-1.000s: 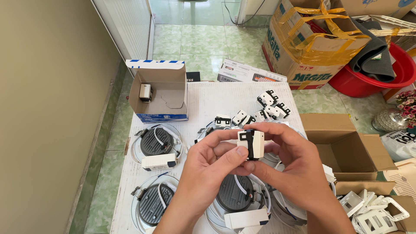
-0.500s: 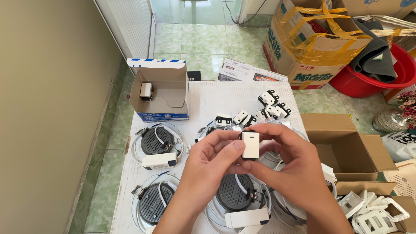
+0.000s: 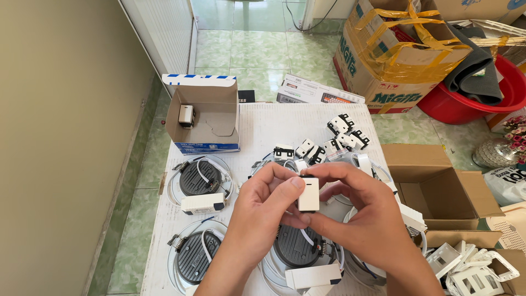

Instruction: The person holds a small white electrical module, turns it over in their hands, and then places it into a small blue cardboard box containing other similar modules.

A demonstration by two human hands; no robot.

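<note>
Both hands, left hand (image 3: pixel 262 205) and right hand (image 3: pixel 366 214), are pinching the little white switch (image 3: pixel 308 194) by its edges over the table (image 3: pixel 263 123), around 6 o'clock from the loose pile of switches (image 3: pixel 331 142); it's looking light, rigid and slick, so gripping the flat sides seems safest.

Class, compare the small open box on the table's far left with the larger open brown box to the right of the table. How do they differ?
The small box is white and blue outside; the brown box is plain cardboard. The small box is smaller and stands on the table; the brown box stands beside it, past the right hand. The small box holds one little part; no contents show in the brown box. Both are open cardboard.
</note>
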